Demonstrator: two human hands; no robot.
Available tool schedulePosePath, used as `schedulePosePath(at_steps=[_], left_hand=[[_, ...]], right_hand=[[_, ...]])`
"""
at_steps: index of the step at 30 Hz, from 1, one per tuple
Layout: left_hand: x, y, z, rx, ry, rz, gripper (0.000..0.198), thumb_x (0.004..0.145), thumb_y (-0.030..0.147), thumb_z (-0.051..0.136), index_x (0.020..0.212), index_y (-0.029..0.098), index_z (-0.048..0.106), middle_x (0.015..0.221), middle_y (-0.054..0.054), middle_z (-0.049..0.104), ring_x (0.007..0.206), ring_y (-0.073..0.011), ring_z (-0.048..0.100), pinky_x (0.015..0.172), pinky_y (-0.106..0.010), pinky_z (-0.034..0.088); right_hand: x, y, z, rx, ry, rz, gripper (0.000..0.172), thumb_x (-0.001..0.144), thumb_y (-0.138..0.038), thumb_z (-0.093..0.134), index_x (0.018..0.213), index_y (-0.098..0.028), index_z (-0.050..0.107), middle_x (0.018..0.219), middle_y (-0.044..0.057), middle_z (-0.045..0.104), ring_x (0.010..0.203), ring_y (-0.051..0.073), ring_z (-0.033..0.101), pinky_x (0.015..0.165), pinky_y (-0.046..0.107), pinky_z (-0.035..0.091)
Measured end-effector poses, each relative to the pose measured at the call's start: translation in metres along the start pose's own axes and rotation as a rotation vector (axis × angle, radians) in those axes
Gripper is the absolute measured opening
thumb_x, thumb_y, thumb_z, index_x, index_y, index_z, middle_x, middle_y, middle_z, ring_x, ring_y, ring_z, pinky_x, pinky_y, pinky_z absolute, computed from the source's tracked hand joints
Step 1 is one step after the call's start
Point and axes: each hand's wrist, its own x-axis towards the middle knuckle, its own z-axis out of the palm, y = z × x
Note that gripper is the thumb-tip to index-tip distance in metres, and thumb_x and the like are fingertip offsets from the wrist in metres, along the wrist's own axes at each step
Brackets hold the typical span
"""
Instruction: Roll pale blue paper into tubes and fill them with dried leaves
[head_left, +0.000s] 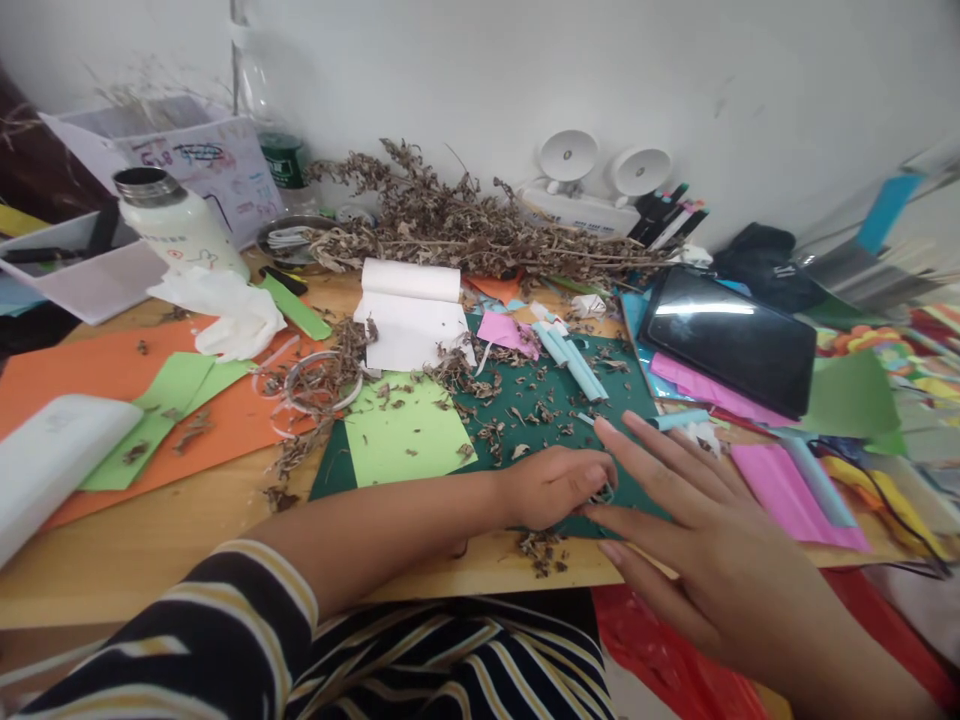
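Observation:
My left hand (pixel 559 487) is closed in a fist above the front of the green cutting mat (pixel 499 400). A small pale-blue rim of what looks like a rolled paper tube (pixel 602 494) shows at its thumb side; the rest is hidden in the fist. My right hand (pixel 690 530) is open, its fingers spread close to that end, with nothing seen in it. Crumbled dried leaves (pixel 541 552) lie below my left hand at the table edge. Behind, light-blue paper rolls (pixel 571 362) and a light-green sheet (pixel 405 430) rest on the mat.
Dried leafy stalks (pixel 450 220) lie along the wall. To the left stand a white bottle (pixel 178 222) and orange paper (pixel 247 400). A white paper roll (pixel 412 282) is behind the mat. On the right are a black tablet (pixel 731 335) and pink paper (pixel 795 490).

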Motion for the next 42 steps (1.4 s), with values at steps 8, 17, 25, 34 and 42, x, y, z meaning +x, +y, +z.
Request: schedulePosePath(at_steps=[8, 17, 25, 34, 42], left_hand=[[0.001, 0.002, -0.001, -0.022, -0.026, -0.001, 0.058, 0.078, 0.06, 0.007, 0.071, 0.014, 0.041, 0.055, 0.001, 0.042, 0.053, -0.009, 0.042, 0.055, -0.021, 0.037], [0.0, 0.0, -0.003, -0.025, -0.075, -0.023, 0.06, 0.075, 0.063, 0.004, 0.072, 0.014, 0.04, 0.053, 0.001, 0.042, 0.051, -0.0091, 0.043, 0.054, -0.021, 0.038], [0.001, 0.0, -0.001, 0.064, -0.103, -0.002, 0.063, 0.073, 0.065, 0.005, 0.066, 0.015, 0.041, 0.06, -0.003, 0.048, 0.06, -0.0116, 0.047, 0.058, -0.023, 0.04], [-0.001, 0.0, 0.001, 0.048, -0.046, -0.037, 0.065, 0.074, 0.065, 0.005, 0.068, 0.014, 0.044, 0.06, -0.004, 0.051, 0.059, -0.0115, 0.048, 0.059, -0.023, 0.041], [0.001, 0.0, -0.001, 0.037, -0.088, -0.068, 0.067, 0.07, 0.066, 0.003, 0.071, 0.014, 0.046, 0.064, -0.003, 0.051, 0.063, -0.0111, 0.049, 0.065, -0.023, 0.042]], right_hand=[[-0.004, 0.006, 0.004, 0.011, 0.018, 0.002, 0.031, 0.071, -0.033, 0.049, 0.099, -0.024, 0.056, 0.133, 0.005, 0.03, 0.121, 0.032, 0.026, 0.09, 0.053, 0.03], [-0.01, 0.007, 0.011, 0.04, 0.015, 0.003, 0.032, 0.072, -0.034, 0.047, 0.102, -0.023, 0.053, 0.131, 0.004, 0.034, 0.119, 0.028, 0.03, 0.089, 0.047, 0.033], [-0.004, 0.006, 0.017, -0.108, -0.176, 0.029, 0.037, 0.071, -0.045, 0.046, 0.104, -0.029, 0.053, 0.133, 0.0, 0.032, 0.119, 0.029, 0.03, 0.083, 0.048, 0.038], [0.005, 0.001, 0.019, -0.097, -0.247, 0.116, 0.03, 0.069, -0.039, 0.051, 0.095, -0.028, 0.058, 0.132, 0.001, 0.034, 0.112, 0.033, 0.039, 0.068, 0.045, 0.046], [0.02, 0.003, 0.011, 0.439, 0.146, 0.319, 0.02, 0.077, -0.022, 0.043, 0.068, -0.021, 0.061, 0.096, 0.004, 0.063, 0.088, 0.017, 0.059, 0.069, 0.028, 0.05]])
